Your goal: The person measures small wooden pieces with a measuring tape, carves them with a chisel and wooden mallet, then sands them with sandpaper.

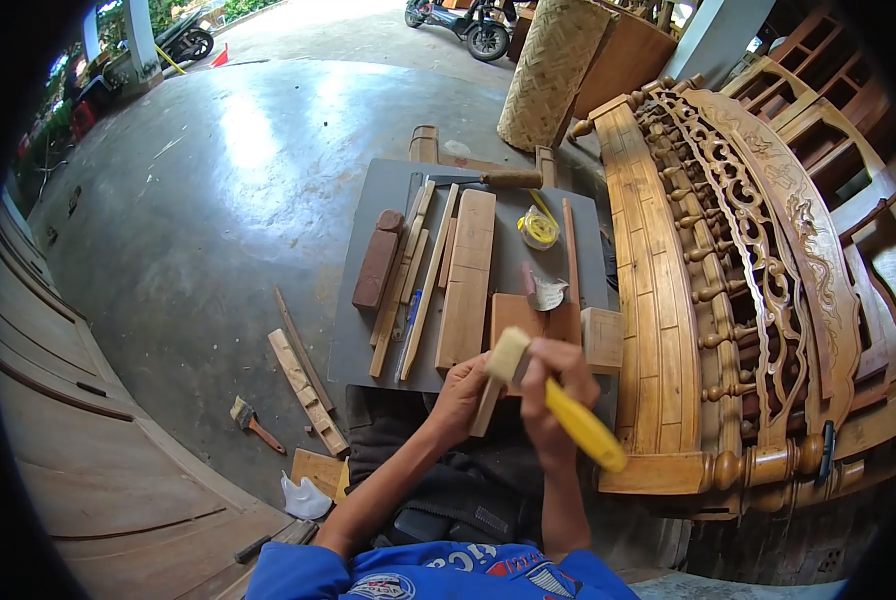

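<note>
My right hand (556,385) is closed around a brush with a yellow handle (588,430) and pale bristles (509,353). The handle points down to the right. In my left hand (458,402), a small wooden strip (485,406) is pinched, its lower end sticking out below the fingers. The bristles overlap the strip's upper end in this view. Both hands are over the near edge of a grey board (350,330). Just beyond them lie a thick wooden block (465,270) with pencil lines and a reddish-brown wooden block (508,318).
The board also carries a tape measure (538,230), a wooden-handled chisel (513,180), a dark red block (378,262), a blue pen (412,312) and several wooden strips. A carved wooden bench (658,300) stands close on the right. Another brush (256,425) lies on the floor.
</note>
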Demonstrator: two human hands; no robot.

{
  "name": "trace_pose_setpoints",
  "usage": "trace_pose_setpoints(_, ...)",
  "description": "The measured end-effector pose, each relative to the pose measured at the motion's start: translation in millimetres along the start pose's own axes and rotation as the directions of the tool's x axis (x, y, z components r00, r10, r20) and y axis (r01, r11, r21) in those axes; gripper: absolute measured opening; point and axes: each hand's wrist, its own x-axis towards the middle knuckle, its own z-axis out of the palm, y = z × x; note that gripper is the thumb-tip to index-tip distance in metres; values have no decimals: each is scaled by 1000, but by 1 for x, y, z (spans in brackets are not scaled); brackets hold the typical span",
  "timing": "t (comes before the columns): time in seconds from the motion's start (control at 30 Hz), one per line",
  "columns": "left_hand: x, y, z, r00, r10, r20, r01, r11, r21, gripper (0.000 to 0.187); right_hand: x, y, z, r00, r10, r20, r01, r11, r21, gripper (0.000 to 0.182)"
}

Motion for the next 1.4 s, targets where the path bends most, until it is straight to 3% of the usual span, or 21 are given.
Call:
trace_pose_setpoints(0.1,3,-1,1,998,22,-66,-25,998,-53,31,0,6,2,998,65,23,-66,997,29,8)
trace_pose_setpoints(0.13,4,4,2,996,28,-90,-35,996,-77,31,-7,-3,1,993,73,91,-73,997,-12,8)
trace_pose_setpoints(0.23,0,9,-3,995,11,-97,-17,998,-55,32,-34,-10,-2,932,180,315,-237,959,152,6)
trace_pose_setpoints(0.33,2,-6,-14,998,-45,-40,44,998,-33,30,-17,-9,-6,947,244,207,-274,953,131,5)
trace_pose_setpoints(0.4,3,-15,-16,997,-42,65,44,999,-25,29,1,3,-1,992,122,-25,-122,992,19,6)
trace_pose_setpoints(0.47,3,-16,-12,999,-44,26,45,997,-58,28,7,9,0,993,119,-3,-119,993,-5,6)
trace_pose_setpoints(0.6,3,-4,-13,993,-88,-74,72,977,-200,27,-37,-2,-1,914,207,348,-234,972,36,5)
trace_pose_setpoints(0.67,8,-9,-29,996,-88,-2,86,977,-193,28,-51,-9,-3,875,197,443,-276,954,120,4)
trace_pose_setpoints(0.8,-3,-11,-10,982,-186,-27,182,976,-123,32,-31,2,-5,969,179,173,-189,981,45,7)
trace_pose_setpoints(0.9,-2,-17,-18,935,-262,239,311,929,-202,32,1,30,-15,996,29,-81,-37,995,-98,10)
trace_pose_setpoints(0.97,-5,-2,-16,952,-234,199,242,970,-17,33,12,48,-27,906,396,-149,-395,918,35,14)
trace_pose_setpoints(1.0,-5,6,-16,958,-221,185,210,975,76,34,21,63,-34,862,487,-142,-473,872,123,16)
trace_pose_setpoints(1.07,-3,21,-21,982,-132,131,114,984,138,40,33,78,-49,816,578,6,-577,813,77,17)
trace_pose_setpoints(1.13,1,36,-22,999,6,39,-9,997,73,41,25,93,-39,890,420,177,-409,908,-94,18)
trace_pose_setpoints(1.17,1,44,-26,999,34,11,-35,998,45,40,21,87,-35,936,202,289,-113,949,-296,18)
trace_pose_setpoints(1.2,2,53,-24,998,54,-42,-52,998,27,40,0,94,-23,879,267,396,-167,949,-268,17)
trace_pose_setpoints(1.23,-1,59,-29,998,49,-39,-49,999,-2,41,-16,96,-13,834,120,539,-5,978,-210,14)
trace_pose_setpoints(1.27,0,65,-33,998,55,-35,-56,998,-31,42,-25,94,-15,800,92,593,-14,991,-134,15)
trace_pose_setpoints(1.3,1,70,-32,993,110,-50,-109,994,20,41,-16,75,-21,760,217,613,-310,949,49,17)
trace_pose_setpoints(1.33,-1,73,-31,984,161,-71,-156,985,74,40,-10,60,-25,679,322,660,-581,785,215,19)
trace_pose_setpoints(1.4,-4,80,-33,971,224,-82,-207,962,179,36,-12,70,-16,937,131,323,-139,990,2,24)
